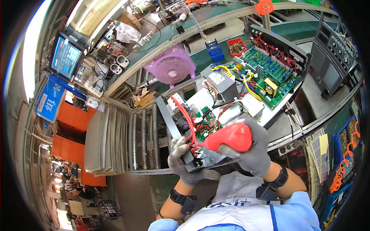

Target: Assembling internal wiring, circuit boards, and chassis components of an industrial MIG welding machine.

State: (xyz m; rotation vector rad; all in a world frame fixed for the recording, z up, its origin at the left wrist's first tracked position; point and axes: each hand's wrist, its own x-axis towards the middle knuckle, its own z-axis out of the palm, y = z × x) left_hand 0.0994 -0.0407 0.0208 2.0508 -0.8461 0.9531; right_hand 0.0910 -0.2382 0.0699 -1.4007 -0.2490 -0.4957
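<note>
The opened metal chassis point(197, 98) lies tilted in front of my body, its near end under my hands; taking its middle as the dial's centre, I read twelve as straight away from me. A red bulb-shaped tool point(232, 136) is over that near end, its narrow tip toward nine o'clock, beside the thick red wires point(187, 117); I cannot tell whether the tip touches them. My gloved right hand point(252, 148) has its fingers wrapped round the tool's bulb. My gloved left hand point(184, 166) is at the chassis's seven o'clock corner, fingers curled by the wire ends; whether they pinch anything I cannot tell.

Toward one to two o'clock on the chassis sits a green circuit board point(266, 75), with yellow cables point(249, 87) beside it. Beyond, a blue bin point(216, 57) stands just short of twelve, and a purple fan point(171, 71) near ten to eleven. A grey machine point(333, 61) stands at two, an orange coiled hose point(344, 165) hangs at four, and a stack of grey sheets point(106, 142) is at eight.
</note>
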